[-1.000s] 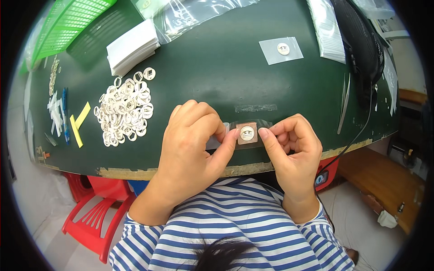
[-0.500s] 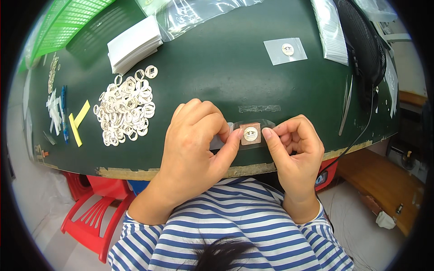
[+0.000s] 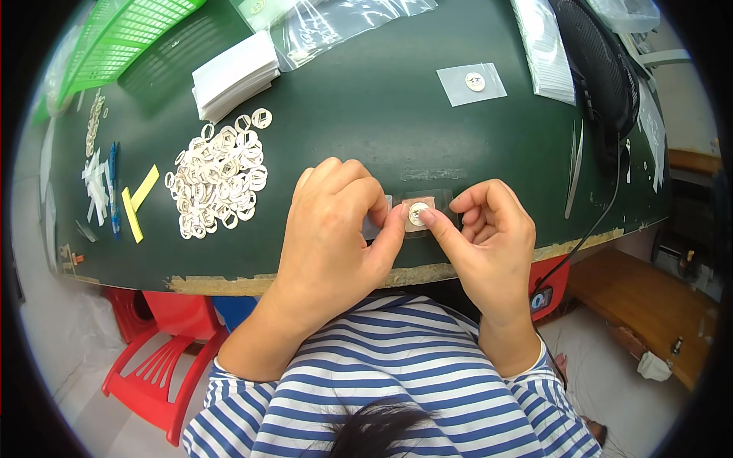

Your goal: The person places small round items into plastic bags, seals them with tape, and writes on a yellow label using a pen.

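One small pale disc (image 3: 415,214) sits against a pinkish square (image 3: 430,201) near the front of a green bench (image 3: 336,114).
From where I stand, the left hand (image 3: 328,229) keeps a narrow grip at the square's left side; whether it pinches the clear film (image 3: 444,201) there, I cannot tell. The right hand (image 3: 492,233) has its grip partly open, thumb on the disc, forefinger apart. The disc looks light and stiff, best taken by its rim (the film, glossy, is probably soft and slippery). The taped edge (image 3: 214,285) runs close on the person's side; wider room lies ahead, between a pile of pale rings (image 3: 217,179) and a clear bag (image 3: 495,82).
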`<action>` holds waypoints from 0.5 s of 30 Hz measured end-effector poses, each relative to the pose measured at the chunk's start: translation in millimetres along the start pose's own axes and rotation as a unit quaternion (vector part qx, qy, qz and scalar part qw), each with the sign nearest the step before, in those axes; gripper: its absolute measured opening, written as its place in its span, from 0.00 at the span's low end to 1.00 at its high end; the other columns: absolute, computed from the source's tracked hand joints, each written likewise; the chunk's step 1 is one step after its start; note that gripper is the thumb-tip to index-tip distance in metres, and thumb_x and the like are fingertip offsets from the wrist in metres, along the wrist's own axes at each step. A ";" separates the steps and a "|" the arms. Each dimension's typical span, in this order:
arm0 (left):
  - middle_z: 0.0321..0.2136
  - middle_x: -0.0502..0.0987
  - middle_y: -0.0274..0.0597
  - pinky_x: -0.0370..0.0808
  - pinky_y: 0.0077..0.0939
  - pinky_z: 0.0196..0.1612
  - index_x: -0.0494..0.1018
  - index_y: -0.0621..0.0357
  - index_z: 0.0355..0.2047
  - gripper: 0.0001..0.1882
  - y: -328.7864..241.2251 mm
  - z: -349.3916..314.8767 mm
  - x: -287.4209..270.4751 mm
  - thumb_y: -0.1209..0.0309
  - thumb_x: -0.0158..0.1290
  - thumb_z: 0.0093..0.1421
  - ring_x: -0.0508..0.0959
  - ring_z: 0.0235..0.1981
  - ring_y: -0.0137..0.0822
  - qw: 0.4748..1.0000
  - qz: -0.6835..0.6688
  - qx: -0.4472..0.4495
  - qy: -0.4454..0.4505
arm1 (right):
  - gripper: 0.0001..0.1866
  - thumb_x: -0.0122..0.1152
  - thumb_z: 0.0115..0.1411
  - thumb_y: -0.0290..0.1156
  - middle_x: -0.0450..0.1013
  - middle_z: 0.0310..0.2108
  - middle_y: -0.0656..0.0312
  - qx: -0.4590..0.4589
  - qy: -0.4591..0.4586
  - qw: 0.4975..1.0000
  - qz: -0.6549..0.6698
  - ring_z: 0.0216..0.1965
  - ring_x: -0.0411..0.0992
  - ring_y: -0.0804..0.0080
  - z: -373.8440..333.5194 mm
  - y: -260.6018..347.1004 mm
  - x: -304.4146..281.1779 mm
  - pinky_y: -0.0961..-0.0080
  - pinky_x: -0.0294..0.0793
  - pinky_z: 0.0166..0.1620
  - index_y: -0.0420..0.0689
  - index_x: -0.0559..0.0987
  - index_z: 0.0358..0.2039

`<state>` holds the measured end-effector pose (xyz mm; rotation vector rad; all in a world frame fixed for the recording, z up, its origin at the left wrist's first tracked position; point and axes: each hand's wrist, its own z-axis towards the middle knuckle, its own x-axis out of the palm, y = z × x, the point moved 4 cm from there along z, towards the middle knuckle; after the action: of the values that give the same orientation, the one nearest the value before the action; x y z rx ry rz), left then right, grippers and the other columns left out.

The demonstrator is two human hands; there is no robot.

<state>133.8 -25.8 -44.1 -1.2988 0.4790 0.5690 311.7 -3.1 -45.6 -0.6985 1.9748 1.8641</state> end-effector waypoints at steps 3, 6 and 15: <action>0.23 0.69 0.39 0.64 0.34 0.34 0.68 0.59 0.20 0.15 -4.7 -0.6 1.6 0.75 0.66 0.51 0.69 0.29 0.41 1.000 0.028 -0.005 0.000 | 0.18 0.79 0.51 0.33 0.68 0.24 0.64 0.007 0.001 1.000 -0.002 0.17 0.64 0.83 -0.7 -0.2 0.5 0.83 0.64 0.22 0.38 0.76 0.28; 0.23 0.68 0.39 0.64 0.34 0.35 0.68 0.60 0.20 0.16 -6.4 -2.1 2.0 0.74 0.66 0.52 0.68 0.29 0.42 0.999 0.037 -0.008 -0.001 | 0.18 0.79 0.52 0.34 0.69 0.24 0.63 0.001 -0.001 1.000 -0.017 0.18 0.64 0.82 -1.4 0.1 0.9 0.82 0.66 0.23 0.38 0.76 0.28; 0.34 0.74 0.42 0.66 0.37 0.46 0.73 0.60 0.23 0.10 -9.8 -10.0 1.6 0.74 0.65 0.53 0.72 0.41 0.45 0.996 0.054 0.035 -0.060 | 0.14 0.76 0.55 0.32 0.71 0.26 0.63 0.000 0.003 0.999 0.034 0.21 0.67 0.80 -4.0 -4.8 2.4 0.79 0.69 0.26 0.38 0.77 0.30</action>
<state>141.2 -37.1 -39.8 -1.1704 0.4678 0.7096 312.8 -7.4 -50.5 -0.6443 2.0267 1.9028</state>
